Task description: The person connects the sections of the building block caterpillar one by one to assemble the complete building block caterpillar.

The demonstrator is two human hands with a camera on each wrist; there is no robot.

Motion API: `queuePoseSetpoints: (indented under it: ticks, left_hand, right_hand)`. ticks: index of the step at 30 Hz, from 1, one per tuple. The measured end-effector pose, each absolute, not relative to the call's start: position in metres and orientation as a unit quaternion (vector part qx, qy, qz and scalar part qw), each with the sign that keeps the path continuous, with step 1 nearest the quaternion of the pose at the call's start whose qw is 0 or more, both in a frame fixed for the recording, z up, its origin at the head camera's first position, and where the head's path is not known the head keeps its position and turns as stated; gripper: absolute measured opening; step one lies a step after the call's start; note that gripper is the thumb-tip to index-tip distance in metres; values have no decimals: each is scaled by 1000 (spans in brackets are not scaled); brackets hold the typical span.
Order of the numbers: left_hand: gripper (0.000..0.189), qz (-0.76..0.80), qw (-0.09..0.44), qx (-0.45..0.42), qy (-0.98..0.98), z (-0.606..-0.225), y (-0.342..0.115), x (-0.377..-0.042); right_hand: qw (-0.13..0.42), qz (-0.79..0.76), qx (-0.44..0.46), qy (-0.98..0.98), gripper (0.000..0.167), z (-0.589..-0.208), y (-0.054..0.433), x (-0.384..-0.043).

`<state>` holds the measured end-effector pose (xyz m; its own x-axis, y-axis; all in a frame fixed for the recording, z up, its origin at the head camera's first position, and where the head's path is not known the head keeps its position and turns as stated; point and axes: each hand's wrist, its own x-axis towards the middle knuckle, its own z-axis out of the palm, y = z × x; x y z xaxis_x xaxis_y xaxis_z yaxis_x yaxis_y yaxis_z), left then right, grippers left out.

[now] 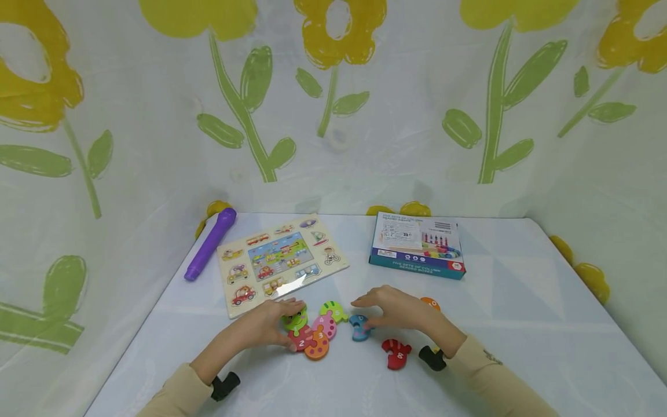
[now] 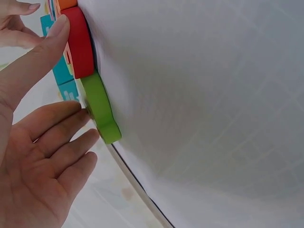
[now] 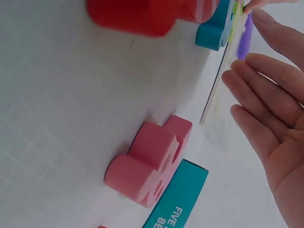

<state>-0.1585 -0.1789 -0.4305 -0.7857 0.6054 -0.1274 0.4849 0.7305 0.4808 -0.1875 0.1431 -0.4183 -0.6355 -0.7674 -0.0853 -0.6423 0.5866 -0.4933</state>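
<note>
Numbered caterpillar puzzle pieces lie on the table. A green face piece (image 1: 296, 319), red 2 piece (image 1: 300, 339), orange 3 piece (image 1: 317, 346), pink 4 piece (image 1: 325, 325) and green 5 piece (image 1: 333, 310) sit joined in a curve. My left hand (image 1: 260, 324) rests at this chain's left side; its thumb touches the red piece and its fairly straight fingertips meet the green face piece (image 2: 100, 109). My right hand (image 1: 398, 308) hovers with fingers extended, its thumb at the separate blue piece (image 1: 358, 329). In the right wrist view its palm holds nothing.
A red 8 piece (image 1: 397, 354) and an orange piece (image 1: 431, 302) lie near my right arm, with a pink piece (image 3: 147, 164) beyond. Behind are a vehicle picture board (image 1: 333, 267), a purple stick (image 1: 211, 244) and a beaded-toy box (image 1: 417, 269).
</note>
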Motion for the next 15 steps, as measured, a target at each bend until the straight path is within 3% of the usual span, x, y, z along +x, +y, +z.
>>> queuePoseSetpoints:
  ticks: [15]
  left_hand:
    - [79, 218, 136, 296, 920, -432, -180, -160]
  right_hand:
    - [159, -174, -397, 887, 45, -428, 140, -179]
